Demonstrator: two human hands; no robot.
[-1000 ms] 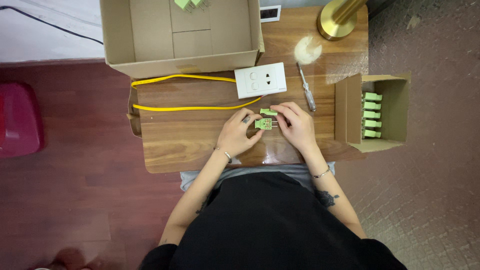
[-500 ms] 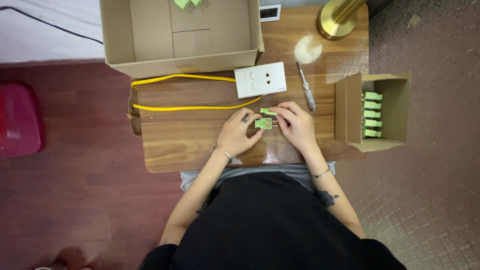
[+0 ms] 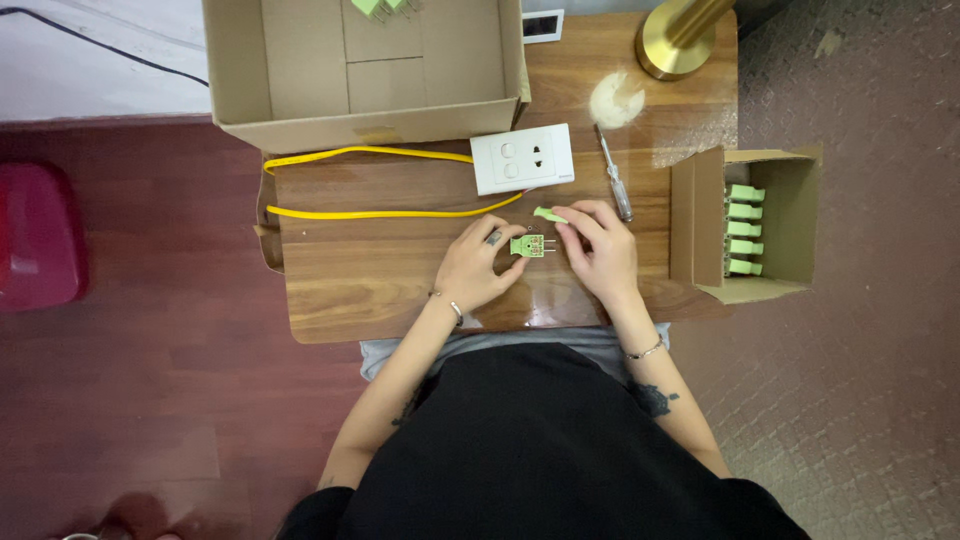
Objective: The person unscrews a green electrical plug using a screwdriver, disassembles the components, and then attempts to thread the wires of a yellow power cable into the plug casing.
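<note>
My left hand [image 3: 476, 266] and my right hand [image 3: 600, 252] meet over the middle of a small wooden table [image 3: 380, 280]. Between their fingertips is a small green plug connector [image 3: 529, 245], pinched from both sides. A second green piece [image 3: 549, 213] sits at my right hand's fingertips, just above the connector. A yellow cable [image 3: 370, 212] runs from the left across the table toward my hands. A white wall socket plate [image 3: 521, 158] lies just beyond my hands.
A large open cardboard box [image 3: 365, 70] with green parts at its far edge stands at the back. A smaller cardboard box [image 3: 748, 222] with several green connectors stands at the right. A screwdriver [image 3: 612, 185], a brass lamp base [image 3: 678, 40] and a red object [image 3: 35, 235] on the floor are nearby.
Both hands stay in the same place over the table; the fingers have shifted only slightly around the green connector.
</note>
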